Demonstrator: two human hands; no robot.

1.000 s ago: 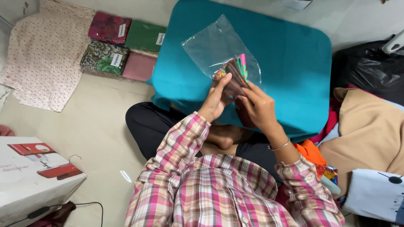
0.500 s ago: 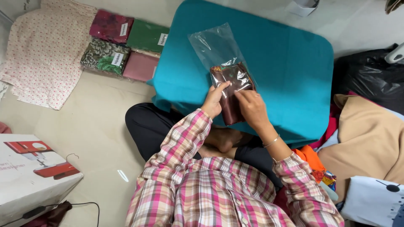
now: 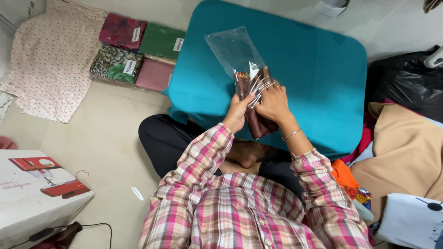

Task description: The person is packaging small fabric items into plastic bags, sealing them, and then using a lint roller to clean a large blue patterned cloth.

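A folded brown cloth [image 3: 256, 121] sits partly inside a clear plastic bag [image 3: 234, 50] above a teal table [image 3: 318, 69]. My left hand [image 3: 238, 113] grips the bag's lower left edge and the cloth. My right hand [image 3: 273, 102] presses on the cloth from the right, fingers over the bag's opening. The bag's upper half is empty and points away from me. The cloth's lower end sticks out below my hands.
Several bagged folded fabrics [image 3: 138, 50] lie on the floor to the left, beside a flowered cloth [image 3: 50, 60]. A white box [image 3: 32, 193] stands at lower left. A black bag [image 3: 406, 83] and tan fabric [image 3: 406, 157] pile up on the right.
The cloth, held upright with coloured edges showing, has been slid into the clear bag. Both hands have moved slightly away from me over the table.
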